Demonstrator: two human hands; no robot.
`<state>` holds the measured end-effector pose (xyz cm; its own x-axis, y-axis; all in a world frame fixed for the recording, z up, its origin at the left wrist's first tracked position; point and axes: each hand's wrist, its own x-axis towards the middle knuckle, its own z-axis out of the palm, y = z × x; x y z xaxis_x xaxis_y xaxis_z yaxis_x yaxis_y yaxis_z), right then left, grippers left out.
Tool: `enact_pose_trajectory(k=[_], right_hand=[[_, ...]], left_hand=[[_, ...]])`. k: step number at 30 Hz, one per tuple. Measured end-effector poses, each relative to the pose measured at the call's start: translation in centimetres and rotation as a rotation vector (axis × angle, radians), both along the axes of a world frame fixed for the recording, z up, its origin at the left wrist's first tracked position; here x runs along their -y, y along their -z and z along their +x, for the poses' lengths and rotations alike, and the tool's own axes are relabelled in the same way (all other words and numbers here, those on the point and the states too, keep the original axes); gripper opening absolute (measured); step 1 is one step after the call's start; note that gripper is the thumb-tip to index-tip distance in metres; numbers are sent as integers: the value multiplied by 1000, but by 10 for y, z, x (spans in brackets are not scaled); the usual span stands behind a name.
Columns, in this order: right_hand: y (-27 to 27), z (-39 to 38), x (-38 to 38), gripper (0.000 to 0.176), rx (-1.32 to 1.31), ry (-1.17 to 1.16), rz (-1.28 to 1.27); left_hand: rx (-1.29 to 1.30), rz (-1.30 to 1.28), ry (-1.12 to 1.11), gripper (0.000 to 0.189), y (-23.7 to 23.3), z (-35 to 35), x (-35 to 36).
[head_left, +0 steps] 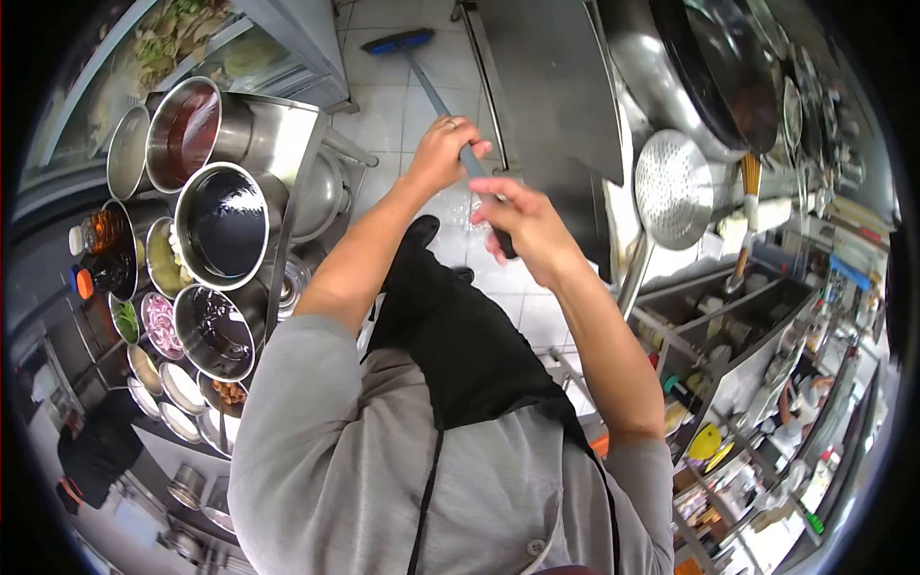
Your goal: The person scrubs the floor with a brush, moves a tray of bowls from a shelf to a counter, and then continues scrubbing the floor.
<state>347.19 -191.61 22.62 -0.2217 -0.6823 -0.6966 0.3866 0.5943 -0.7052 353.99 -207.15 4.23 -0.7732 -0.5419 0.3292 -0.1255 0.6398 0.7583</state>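
A broom with a grey handle [428, 91] and a blue head [399, 41] slants across the tiled floor, its bristles at the top of the view. Partway down the handle, my left hand [446, 153] is wrapped round it, with a ring on one finger. Near the dark top end of the handle is my right hand [522, 225], its fingers spread apart and not closed round it.
At left, a steel counter [283, 144] bears pots of dark liquid [227, 222] and bowls of ingredients. Woks and a perforated skimmer [674, 189] stand at right, near a steel cabinet. A person in black [101, 446] is at lower left.
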Motion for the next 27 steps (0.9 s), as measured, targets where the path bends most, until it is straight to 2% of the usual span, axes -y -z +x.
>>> enact_pose_trajectory(k=[3,6,9,13,14,17,20,22,24,27], right_hand=[[-6,-13,39,37,250,13,-44],[-5,-27,47,39,199,-119,-154],[12,-53,54,42,-106,-393,-209],[36,-83,74,50,-592,-764,-294],[41,-85,78,51,-732,-843,-330],[67,-78,87,54,-1011,-835,-514],[103,-67,96,52,-1167,-929,-596],[124,-67,100,51,-1136,-955,-589],[143,-64,101,50,-1140,-1027,-582],[160,-61,95,44,-1184,-1182,-589]], left_hand=[[-272,54,-255,18,-17,12,5],[-356,24,-360,16,-55,34,-1],[-461,52,-473,8,-91,50,-21],[-655,10,-523,11,-121,55,-39],[-624,12,-546,13,-130,50,-46],[-560,79,-552,18,-110,33,-57],[-555,109,-530,23,-118,12,-81],[-491,123,-585,25,-106,17,-92],[-358,61,-465,24,-105,30,-107],[-312,121,-421,23,-103,41,-135]])
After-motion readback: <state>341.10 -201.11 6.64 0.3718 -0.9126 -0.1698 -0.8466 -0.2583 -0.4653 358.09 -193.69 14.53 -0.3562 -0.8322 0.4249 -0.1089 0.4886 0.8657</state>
